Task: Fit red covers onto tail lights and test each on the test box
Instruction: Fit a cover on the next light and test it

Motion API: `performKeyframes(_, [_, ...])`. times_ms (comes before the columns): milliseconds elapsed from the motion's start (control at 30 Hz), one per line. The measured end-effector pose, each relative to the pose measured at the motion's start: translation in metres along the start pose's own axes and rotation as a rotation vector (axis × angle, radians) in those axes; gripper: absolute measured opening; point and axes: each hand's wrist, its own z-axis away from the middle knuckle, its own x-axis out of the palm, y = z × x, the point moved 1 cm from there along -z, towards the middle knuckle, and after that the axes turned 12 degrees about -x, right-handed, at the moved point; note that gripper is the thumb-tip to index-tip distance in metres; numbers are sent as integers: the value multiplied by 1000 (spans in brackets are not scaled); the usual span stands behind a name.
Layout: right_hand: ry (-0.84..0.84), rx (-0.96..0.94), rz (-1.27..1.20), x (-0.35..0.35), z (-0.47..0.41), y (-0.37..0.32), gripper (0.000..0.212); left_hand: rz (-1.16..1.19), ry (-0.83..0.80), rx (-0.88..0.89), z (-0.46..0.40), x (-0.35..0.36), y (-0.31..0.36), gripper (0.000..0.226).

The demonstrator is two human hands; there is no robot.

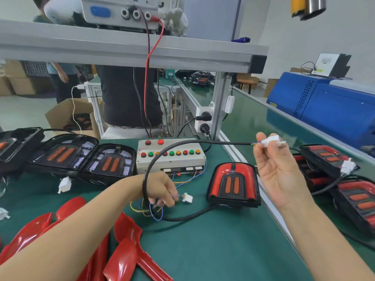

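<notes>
On the bench (203,250), two uncovered tail lights (81,157).

Red, orange and green across the bench

The table (203,250) is dark green; loose covers (125,250) glossy red; the tail light (233,183) red with a black frame and 2 orange bars; the test box (170,159) off-white with red, green and amber buttons; its cable (182,218) black.

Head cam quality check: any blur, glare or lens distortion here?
Head view: the left hand and the white connector it holds are motion-blurred; the right hand is slightly soft. Glare streaks the loose red covers and the covered tail light. Wide-angle bowing bends the shelf rail and the conveyor edge. Lighting is even.
</notes>
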Motion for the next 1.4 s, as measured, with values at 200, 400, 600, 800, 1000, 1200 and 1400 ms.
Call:
performKeyframes(200, [-201, -127, 540, 1, 12, 15, 23, 633, 776, 153, 11, -41, -25, 21])
performKeyframes(400, [-410, -107, 972, 8, 16, 46, 39, 819, 920, 336, 23, -52, -27, 32])
performKeyframes(600, [-752, 30, 1212, 19, 21, 61, 39, 476, 556, 376, 25, -18, -7, 25])
performKeyframes(800, [-746, 146, 1184, 30, 27, 70, 12, 747, 440, 391, 31, -12, -10, 15])
performKeyframes(1000, [-633, 217, 949, 41, 36, 79, 7, 763, 355, 419, 37, -7, -16, 20])
performKeyframes(1200, [-596, 215, 912, 43, 45, 82, 8, 735, 378, 390, 38, -7, -22, 18])
performKeyframes(1400, [-593, 200, 927, 43, 45, 83, 5, 664, 401, 368, 40, -4, -22, 11])
